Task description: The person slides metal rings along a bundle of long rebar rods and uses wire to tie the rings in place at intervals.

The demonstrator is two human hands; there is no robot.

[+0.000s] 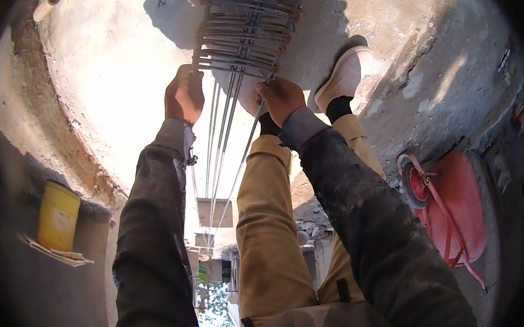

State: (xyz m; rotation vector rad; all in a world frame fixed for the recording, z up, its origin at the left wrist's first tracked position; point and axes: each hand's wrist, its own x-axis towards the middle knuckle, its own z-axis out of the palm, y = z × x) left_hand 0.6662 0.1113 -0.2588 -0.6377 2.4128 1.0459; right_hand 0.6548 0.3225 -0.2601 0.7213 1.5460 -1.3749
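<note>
A stack of rebar stirrups [246, 31], bent steel hoops packed close together, sits around several long rebars [226, 123] that run down toward me between my arms. My left hand [185, 97] is closed at the near left corner of the stirrups, its fingertips mostly hidden behind the hand. At the near right corner, my right hand [282, 99] is closed, thumb and fingers around the right-hand rebar just below the hoops. Both forearms are in dark, worn sleeves.
My legs in tan trousers stand to the right of the bars, with one pale shoe [346, 75] on the dusty concrete floor [109, 59]. A yellow bucket [58, 215] is at the left. To the right lies a red wheelbarrow [459, 204] beside a rough wall.
</note>
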